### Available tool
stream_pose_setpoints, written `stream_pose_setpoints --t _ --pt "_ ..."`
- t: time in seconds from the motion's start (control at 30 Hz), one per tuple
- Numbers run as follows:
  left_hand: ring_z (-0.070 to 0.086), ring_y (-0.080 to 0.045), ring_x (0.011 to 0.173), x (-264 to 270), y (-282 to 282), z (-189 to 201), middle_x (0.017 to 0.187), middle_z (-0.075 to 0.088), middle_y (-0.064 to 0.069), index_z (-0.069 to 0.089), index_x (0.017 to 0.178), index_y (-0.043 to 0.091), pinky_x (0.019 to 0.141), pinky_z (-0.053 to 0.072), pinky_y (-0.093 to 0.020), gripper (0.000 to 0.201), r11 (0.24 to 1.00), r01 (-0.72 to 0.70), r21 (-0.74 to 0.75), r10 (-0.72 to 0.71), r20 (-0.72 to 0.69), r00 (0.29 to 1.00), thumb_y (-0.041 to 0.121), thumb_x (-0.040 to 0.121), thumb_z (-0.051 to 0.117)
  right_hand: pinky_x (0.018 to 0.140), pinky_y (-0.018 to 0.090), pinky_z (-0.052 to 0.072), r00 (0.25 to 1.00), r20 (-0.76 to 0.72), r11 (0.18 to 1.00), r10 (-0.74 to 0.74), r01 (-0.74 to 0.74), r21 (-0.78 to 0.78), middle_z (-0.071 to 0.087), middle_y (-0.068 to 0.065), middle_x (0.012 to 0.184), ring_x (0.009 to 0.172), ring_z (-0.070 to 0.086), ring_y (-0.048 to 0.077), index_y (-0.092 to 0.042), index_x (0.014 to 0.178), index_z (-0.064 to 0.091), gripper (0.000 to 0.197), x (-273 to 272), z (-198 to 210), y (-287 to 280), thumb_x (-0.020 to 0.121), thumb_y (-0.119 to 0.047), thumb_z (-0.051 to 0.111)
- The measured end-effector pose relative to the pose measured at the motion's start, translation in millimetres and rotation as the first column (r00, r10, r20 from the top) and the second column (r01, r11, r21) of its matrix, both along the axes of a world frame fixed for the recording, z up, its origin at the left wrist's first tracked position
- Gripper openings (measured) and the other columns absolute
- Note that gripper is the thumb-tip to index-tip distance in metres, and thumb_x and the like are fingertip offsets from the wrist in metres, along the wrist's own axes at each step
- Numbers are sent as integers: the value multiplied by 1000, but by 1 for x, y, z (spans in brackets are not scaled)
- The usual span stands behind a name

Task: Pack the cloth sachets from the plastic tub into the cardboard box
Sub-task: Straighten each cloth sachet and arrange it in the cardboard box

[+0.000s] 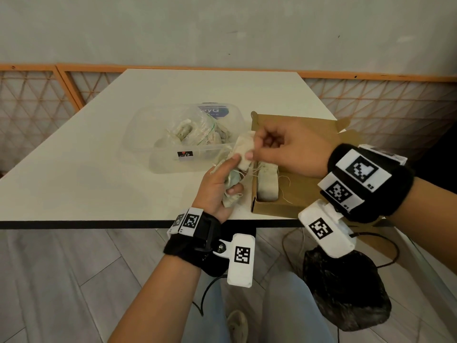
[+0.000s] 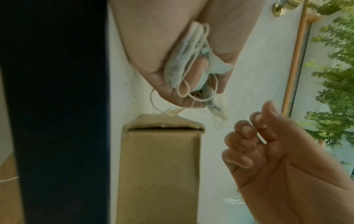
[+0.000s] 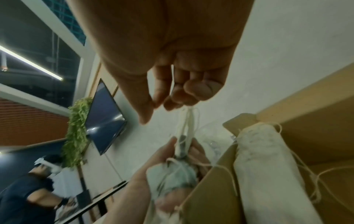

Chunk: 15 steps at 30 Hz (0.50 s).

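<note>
My right hand [image 1: 257, 147] pinches the top of a cream cloth sachet [image 1: 243, 151] between the tub and the box. My left hand [image 1: 230, 174] sits just below and grips a bundle of pale sachets [image 1: 231, 194] with trailing strings; its thumb touches the cream sachet. The clear plastic tub [image 1: 138, 134] holds more sachets inside a plastic bag. An open cardboard box [image 1: 284, 206] on the right has cream sachets [image 1: 267, 181] lying in its left end. The bundle [image 2: 184, 60] shows clearly in the left wrist view. The right wrist view shows fingertips [image 3: 172, 100] nipping the sachet [image 3: 188, 121].
The white table [image 1: 99, 157] ends at a black front edge near my wrists. A dark bag [image 1: 346, 288] and cables lie on the floor under the table's right side. Another person [image 3: 28, 189] stands far off in the right wrist view.
</note>
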<state>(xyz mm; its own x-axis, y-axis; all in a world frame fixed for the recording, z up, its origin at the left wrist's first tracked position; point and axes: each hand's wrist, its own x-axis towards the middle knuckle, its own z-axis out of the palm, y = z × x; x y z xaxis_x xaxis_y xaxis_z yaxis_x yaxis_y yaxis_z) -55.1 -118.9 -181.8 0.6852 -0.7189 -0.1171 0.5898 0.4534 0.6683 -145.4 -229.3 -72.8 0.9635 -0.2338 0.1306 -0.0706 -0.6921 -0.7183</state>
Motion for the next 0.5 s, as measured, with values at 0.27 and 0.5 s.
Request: stream_pose_setpoints --t 0.27,0.5 --pt "64 -29 103 -2 3 5 124 58 -26 52 130 -2 84 56 -36 60 1000 9 5 -9 -77 997 40 88 55 73 19 45 972 -164 962 167 -197 -188 65 -9 86 72 56 0 -23 88 73 7 4 -14 24 81 -22 69" --pt "71 -17 71 0 2 2 86 71 -15 60 108 1 58 56 -25 43 999 22 -45 -25 -63 998 39 98 43 88 32 47 976 -141 955 167 -195 -224 62 -1 109 90 59 13 -16 108 68 27 12 -25 24 84 -28 66"
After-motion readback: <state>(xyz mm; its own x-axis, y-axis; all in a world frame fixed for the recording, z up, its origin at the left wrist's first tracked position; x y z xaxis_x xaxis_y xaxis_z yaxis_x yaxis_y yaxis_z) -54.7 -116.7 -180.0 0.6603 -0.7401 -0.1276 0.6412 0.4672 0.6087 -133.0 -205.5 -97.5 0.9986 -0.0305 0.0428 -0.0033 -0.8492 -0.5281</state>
